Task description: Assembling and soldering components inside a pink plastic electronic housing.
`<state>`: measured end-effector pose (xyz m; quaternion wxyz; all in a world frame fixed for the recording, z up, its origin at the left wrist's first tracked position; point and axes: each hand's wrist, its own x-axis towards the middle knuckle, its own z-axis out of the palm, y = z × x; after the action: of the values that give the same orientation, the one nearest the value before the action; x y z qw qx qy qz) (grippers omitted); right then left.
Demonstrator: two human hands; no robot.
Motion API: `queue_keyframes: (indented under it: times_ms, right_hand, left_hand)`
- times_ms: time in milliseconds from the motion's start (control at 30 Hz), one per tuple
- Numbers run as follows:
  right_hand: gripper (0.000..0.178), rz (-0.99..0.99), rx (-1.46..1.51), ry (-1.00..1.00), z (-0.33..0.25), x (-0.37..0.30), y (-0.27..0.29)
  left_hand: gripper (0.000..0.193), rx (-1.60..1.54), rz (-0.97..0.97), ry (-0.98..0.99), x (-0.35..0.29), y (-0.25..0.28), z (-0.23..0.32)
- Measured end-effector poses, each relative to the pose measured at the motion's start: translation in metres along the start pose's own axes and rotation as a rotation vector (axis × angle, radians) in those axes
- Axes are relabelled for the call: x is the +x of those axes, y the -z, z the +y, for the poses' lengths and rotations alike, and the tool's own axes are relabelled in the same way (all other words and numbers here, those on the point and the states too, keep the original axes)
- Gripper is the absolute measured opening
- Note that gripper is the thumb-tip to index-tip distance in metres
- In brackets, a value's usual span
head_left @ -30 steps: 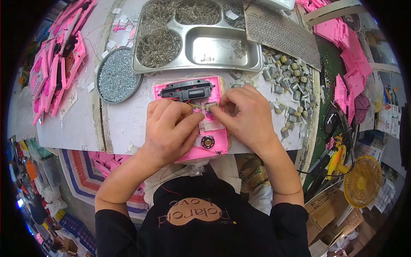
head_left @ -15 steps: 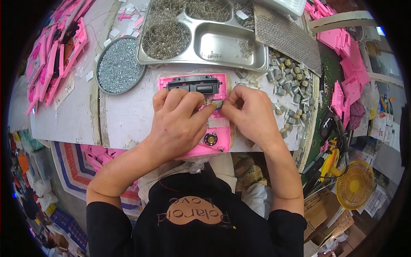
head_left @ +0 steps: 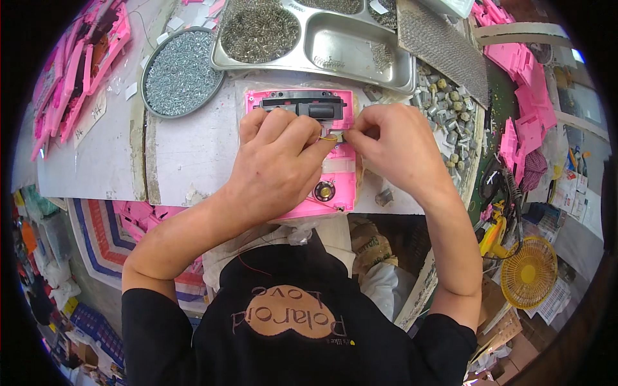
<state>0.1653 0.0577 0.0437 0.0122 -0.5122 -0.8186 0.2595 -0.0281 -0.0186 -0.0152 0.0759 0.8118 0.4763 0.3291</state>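
A pink plastic housing point(head_left: 347, 180) lies on the worktable in front of me. A long black plastic part point(head_left: 325, 109) sits along its far end, and a round dark piece with a brassy centre point(head_left: 324, 191) near its close end. My left hand point(head_left: 273, 164) reaches over the housing, fingers curled, thumb and forefinger closed by a thin yellow wire point(head_left: 328, 137). My right hand point(head_left: 399, 145) pinches at the right edge of a small silver metal part point(head_left: 338, 135) in the housing's middle. Both hands' fingertips are partly hidden.
A round tray of small silver screws point(head_left: 183, 74) stands left of a steel compartment tray point(head_left: 309, 61) with metal springs. Many small motors point(head_left: 450, 103) lie to the right. Pink housings point(head_left: 84, 77) are stacked at the far left; a yellow fan point(head_left: 529, 273) stands at right.
The view has shifted, so the table and trays sit higher in the picture. Both hands remain at the small metal part, with the right fingers still closed beside it.
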Motion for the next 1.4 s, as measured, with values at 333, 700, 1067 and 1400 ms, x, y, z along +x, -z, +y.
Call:
queue_keyframes:
  times_ms: [333, 700, 1067, 1400]
  right_hand:
    - [0.022, -0.253, 0.582, -0.228, 0.029, 0.013, 0.000]
    - [0.022, -0.137, 0.545, -0.187, 0.032, 0.004, -0.011]
    - [0.016, 0.119, 0.210, -0.118, 0.004, -0.010, -0.019]
    - [0.008, 0.266, 0.669, -0.233, 0.017, -0.033, -0.049]
  left_hand:
    - [0.026, -0.053, -0.046, -0.151, 0.019, 0.012, -0.025]
    - [0.026, -0.047, -0.032, -0.240, 0.024, 0.008, -0.031]
    - [0.021, 0.011, 0.020, -0.295, 0.028, -0.004, -0.033]
    - [0.031, 0.026, -0.013, -0.274, 0.024, -0.003, -0.030]
